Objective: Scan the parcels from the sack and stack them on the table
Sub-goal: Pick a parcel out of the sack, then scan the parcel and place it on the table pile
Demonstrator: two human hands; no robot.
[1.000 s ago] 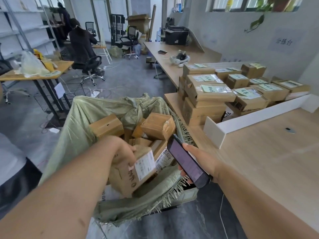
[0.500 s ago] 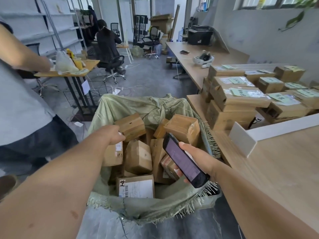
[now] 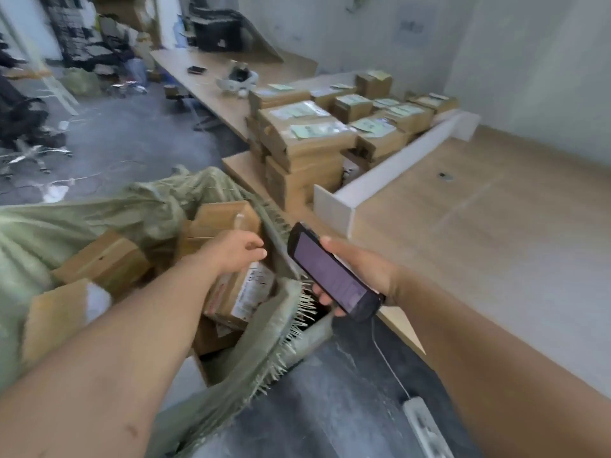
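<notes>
A handheld scanner (image 3: 330, 276) is being gripped in the right hand (image 3: 363, 271), with the thumb along its upper edge, the fingers curled beneath and the dim screen facing up. At nine o'clock from it, the left hand (image 3: 231, 251) is being held inside the open green sack (image 3: 99, 213), apparently resting on a labelled parcel (image 3: 243, 292). The fingers are being smeared by motion blur, so it cannot be told whether the parcel is being grasped or only touched. Other brown parcels (image 3: 102, 259) are being held in the sack around it. At twelve o'clock from the scanner, stacked parcels (image 3: 304, 143) are being carried by the table (image 3: 479, 233), beside a white divider (image 3: 380, 180)
</notes>
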